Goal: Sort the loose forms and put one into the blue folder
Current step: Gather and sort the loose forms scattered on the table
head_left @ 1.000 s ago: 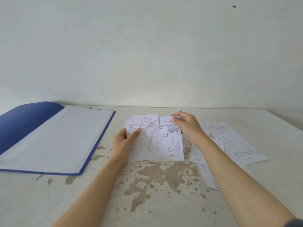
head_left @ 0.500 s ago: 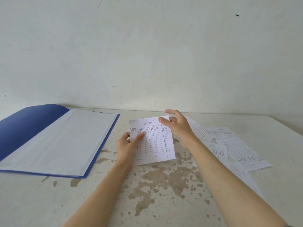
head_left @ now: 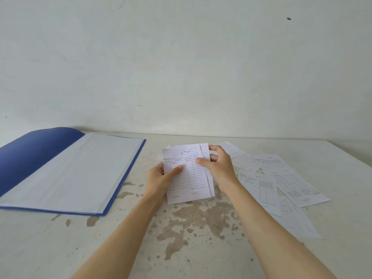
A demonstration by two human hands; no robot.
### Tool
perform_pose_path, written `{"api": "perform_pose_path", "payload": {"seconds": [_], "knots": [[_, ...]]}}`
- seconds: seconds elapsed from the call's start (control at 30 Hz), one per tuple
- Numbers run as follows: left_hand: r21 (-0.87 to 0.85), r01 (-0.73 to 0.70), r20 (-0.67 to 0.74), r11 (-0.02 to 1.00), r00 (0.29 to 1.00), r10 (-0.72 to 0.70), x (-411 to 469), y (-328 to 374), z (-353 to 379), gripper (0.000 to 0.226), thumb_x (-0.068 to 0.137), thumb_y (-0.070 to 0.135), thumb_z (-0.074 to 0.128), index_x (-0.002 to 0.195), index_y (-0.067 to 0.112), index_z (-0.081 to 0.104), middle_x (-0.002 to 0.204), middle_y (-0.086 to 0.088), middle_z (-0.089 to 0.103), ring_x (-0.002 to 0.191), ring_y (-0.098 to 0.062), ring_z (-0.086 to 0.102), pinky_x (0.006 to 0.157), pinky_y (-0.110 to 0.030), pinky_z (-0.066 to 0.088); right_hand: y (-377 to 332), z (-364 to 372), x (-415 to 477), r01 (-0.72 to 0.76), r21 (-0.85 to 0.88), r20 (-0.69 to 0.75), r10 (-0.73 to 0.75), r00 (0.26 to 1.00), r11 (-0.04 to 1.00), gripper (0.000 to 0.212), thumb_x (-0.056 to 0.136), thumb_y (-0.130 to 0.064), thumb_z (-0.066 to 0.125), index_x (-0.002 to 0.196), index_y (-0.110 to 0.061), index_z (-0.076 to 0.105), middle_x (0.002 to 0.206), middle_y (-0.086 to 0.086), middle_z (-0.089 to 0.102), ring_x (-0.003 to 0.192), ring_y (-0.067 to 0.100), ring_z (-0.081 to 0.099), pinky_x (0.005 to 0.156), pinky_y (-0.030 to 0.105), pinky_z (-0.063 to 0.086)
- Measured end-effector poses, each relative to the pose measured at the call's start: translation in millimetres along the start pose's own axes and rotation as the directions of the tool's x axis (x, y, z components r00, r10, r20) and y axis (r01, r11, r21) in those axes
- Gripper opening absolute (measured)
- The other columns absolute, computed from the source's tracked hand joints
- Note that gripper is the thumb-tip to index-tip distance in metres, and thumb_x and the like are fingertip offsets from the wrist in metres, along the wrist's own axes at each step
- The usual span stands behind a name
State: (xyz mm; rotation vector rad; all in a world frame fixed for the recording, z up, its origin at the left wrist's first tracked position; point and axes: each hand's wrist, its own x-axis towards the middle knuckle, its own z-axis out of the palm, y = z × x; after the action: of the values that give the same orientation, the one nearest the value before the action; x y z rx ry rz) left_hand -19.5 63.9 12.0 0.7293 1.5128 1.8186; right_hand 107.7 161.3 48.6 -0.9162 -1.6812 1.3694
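Note:
Both hands hold a small stack of white ruled forms (head_left: 189, 178) upright over the middle of the table. My left hand (head_left: 161, 178) grips the stack's left edge, thumb across the front sheet. My right hand (head_left: 219, 168) pinches the right edge, thumb on the front and fingers behind, with a second sheet peeking out there. The blue folder (head_left: 36, 156) lies open on the left, its pale inner sheet (head_left: 80, 170) facing up. Several loose forms (head_left: 281, 182) lie scattered on the table to the right of my hands.
The white table (head_left: 191, 228) has worn brown patches of chipped paint just in front of the held stack. A plain white wall (head_left: 181, 67) rises right behind the table's far edge. The table's right edge runs diagonally at far right.
The two forms I held side by side have been slid together into one overlapping stack. My right hand moved left onto the stack's right edge, uncovering more loose forms.

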Motion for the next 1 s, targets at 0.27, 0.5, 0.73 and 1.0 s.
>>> {"api": "perform_pose_path", "payload": {"seconds": [0.27,0.5,0.73,1.0], "knots": [[0.049,0.036,0.110,0.998,0.993,-0.041,-11,-16,66,0.017,0.076,0.013,0.077,0.092,0.012,0.071,0.094,-0.008,0.075,0.087,-0.026,0.072,0.081,-0.045,0.058,17,-99,-14,-0.083,-0.221,-0.296,0.014,0.955,0.972,0.027,0.084,-0.026,0.066,0.108,-0.017,0.058,0.092,0.003,0.071,0.086,0.017,0.067,0.084,0.036,0.053],[0.164,-0.004,0.114,0.986,0.993,-0.015,-14,-26,114,0.015,0.078,0.016,0.074,0.092,0.016,0.069,0.091,-0.004,0.073,0.083,-0.022,0.071,0.079,-0.042,0.058,51,-177,-29,-0.215,-0.705,-0.279,0.014,0.960,0.676,0.028,0.087,-0.034,0.062,0.114,-0.026,0.060,0.123,0.001,0.055,0.117,0.019,0.048,0.096,0.033,0.037],[0.230,-0.072,0.104,0.971,0.993,0.049,-16,-27,110,0.013,0.079,0.015,0.073,0.087,0.024,0.068,0.086,0.003,0.073,0.079,-0.016,0.070,0.069,-0.030,0.057,44,-165,-11,-0.082,-0.869,-0.020,0.131,0.991,0.489,0.048,0.094,-0.042,0.047,0.140,-0.030,0.039,0.149,-0.006,0.034,0.141,0.013,0.016,0.108,0.042,0.014],[0.209,-0.076,0.074,0.975,0.995,0.062,-19,-27,108,0.017,0.079,0.016,0.074,0.094,0.020,0.068,0.089,0.003,0.073,0.080,-0.014,0.070,0.068,-0.029,0.057,41,-172,7,-0.153,-0.803,-0.035,0.210,0.977,0.576,0.065,0.072,-0.043,0.074,0.129,-0.027,0.046,0.127,-0.002,0.041,0.125,0.020,0.029,0.091,0.034,0.023]]}}
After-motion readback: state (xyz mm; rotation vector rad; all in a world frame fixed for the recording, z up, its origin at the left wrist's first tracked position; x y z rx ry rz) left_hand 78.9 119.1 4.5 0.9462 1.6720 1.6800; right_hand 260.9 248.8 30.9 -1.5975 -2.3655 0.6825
